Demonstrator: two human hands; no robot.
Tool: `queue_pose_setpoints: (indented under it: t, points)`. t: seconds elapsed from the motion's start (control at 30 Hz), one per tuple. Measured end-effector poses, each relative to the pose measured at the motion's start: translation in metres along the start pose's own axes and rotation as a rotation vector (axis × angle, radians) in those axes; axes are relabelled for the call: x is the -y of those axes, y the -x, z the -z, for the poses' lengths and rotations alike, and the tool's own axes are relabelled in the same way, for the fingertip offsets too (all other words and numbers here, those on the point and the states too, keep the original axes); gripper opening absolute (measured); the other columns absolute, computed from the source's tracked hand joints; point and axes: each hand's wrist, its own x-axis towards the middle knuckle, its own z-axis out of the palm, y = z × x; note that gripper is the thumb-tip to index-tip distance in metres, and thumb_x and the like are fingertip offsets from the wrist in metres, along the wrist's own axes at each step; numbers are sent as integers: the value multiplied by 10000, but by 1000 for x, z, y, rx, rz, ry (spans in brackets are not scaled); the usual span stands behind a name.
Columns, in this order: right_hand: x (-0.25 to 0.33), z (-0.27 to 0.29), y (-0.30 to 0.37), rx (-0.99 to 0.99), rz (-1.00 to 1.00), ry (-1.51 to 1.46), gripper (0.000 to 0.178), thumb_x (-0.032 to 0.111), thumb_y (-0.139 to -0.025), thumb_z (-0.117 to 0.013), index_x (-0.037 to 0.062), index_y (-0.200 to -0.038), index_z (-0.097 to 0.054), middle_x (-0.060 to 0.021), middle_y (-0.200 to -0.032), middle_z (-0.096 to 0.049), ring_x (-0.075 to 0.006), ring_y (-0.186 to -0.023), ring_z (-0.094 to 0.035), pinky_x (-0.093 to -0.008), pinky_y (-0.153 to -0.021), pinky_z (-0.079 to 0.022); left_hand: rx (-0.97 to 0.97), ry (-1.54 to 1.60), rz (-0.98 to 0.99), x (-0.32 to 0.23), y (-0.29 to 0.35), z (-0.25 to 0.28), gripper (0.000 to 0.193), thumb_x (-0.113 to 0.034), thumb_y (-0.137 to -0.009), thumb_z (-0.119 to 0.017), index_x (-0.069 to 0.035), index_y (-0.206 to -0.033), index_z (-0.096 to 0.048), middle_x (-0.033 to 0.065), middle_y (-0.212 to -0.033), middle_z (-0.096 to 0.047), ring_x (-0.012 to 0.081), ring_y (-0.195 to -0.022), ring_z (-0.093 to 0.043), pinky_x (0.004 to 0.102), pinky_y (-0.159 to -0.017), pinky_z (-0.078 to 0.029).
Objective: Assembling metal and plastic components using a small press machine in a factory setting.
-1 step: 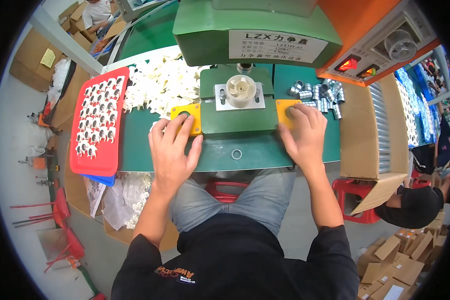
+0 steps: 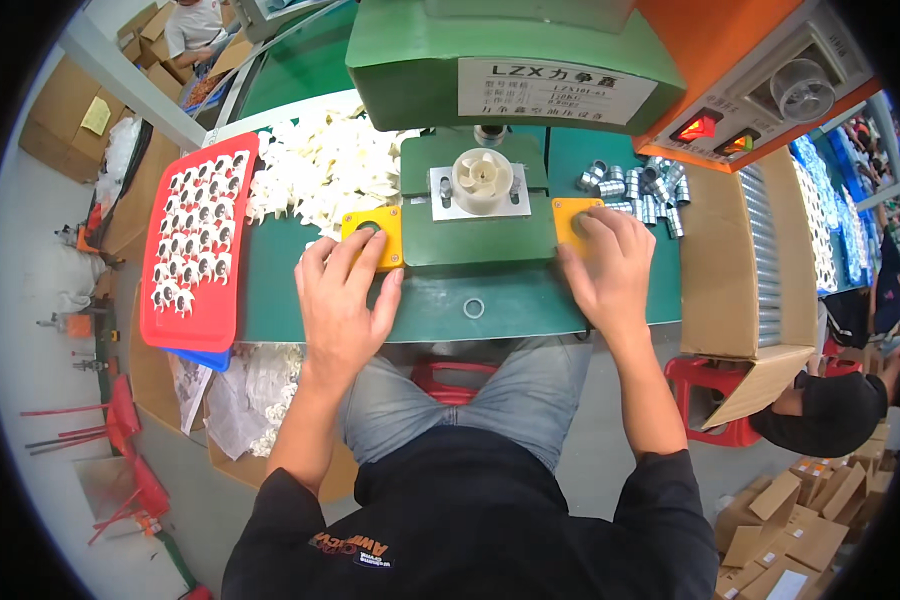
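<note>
We had nothing held in either hand: both lay flat, fingers loosely spread. Our left hand [image 2: 342,300] rested on the green surface [image 2: 270,290], its fingertips reaching onto the left yellow button box [image 2: 375,232] and touching the dark button in its middle. Our right hand [image 2: 605,268] lay the same way, its fingers covering most of the right yellow button box [image 2: 573,216], so we could not tell whether the button under them was pressed.

Between the two boxes stood the green press base [image 2: 478,235], and on it a metal plate carrying a white impeller [image 2: 482,180], upright and directly under the ram of the green press head [image 2: 510,60]. A small ring [image 2: 474,308] lay on the surface just in front of the base, between our hands.

At the back left of the surface, a heap of white impellers [image 2: 315,180] spread up to the left box. A red tray [image 2: 198,245] holding rows of small white-and-dark parts sat along the left edge, over a blue tray [image 2: 202,357]. At the back right, a cluster of metal bushings [image 2: 635,188] lay beside the right box. A cardboard box [image 2: 745,270] stood at the right edge, with an orange control box [image 2: 760,80] showing two lit lamps behind it. Another person in a dark cap [image 2: 835,410] sat low to the right, well apart from us.
</note>
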Motion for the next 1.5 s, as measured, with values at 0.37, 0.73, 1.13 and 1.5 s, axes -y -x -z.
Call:
queue_pose_setpoints:
  t: [0.37,0.73,1.13,1.5]
  points:
    - [45,13,13,-67,71,-64,366,199,-750,-826,48,-1061,-707,-132,-1074,-617,-346,-1016,-588,-455,-874,-438,-24,187,112,7,-18,11,304,-130,-830,-766,-30,-1115,-733,99,-982,-719,323,-981,-564,430,-906,-460]
    - [93,-27,34,278,-78,-321,300,136,-755,-838,26,-994,-695,-114,-1063,-590,-319,-990,-565,-417,-845,-459,-41,324,159,-5,-42,13,233,-134,-876,-739,-14,-1076,-731,123,-1098,-712,326,-1092,-578,410,-973,-472]
    - [65,-7,-8,-24,-226,-640,290,25,-759,-791,3,-1028,-685,-98,-913,-677,-183,-736,-646,-293,-691,-546,-62,647,183,-31,-92,-6,271,-145,-852,-768,-2,-1075,-712,136,-1104,-713,303,-1036,-644,390,-941,-506]
    - [51,5,-79,-87,-367,-630,345,121,-785,-846,-29,-1059,-699,-59,-898,-713,-121,-791,-609,-278,-765,-522,-83,580,131,-36,-123,-16,401,-297,-717,-865,-32,-993,-745,101,-900,-742,310,-861,-661,428,-819,-506]
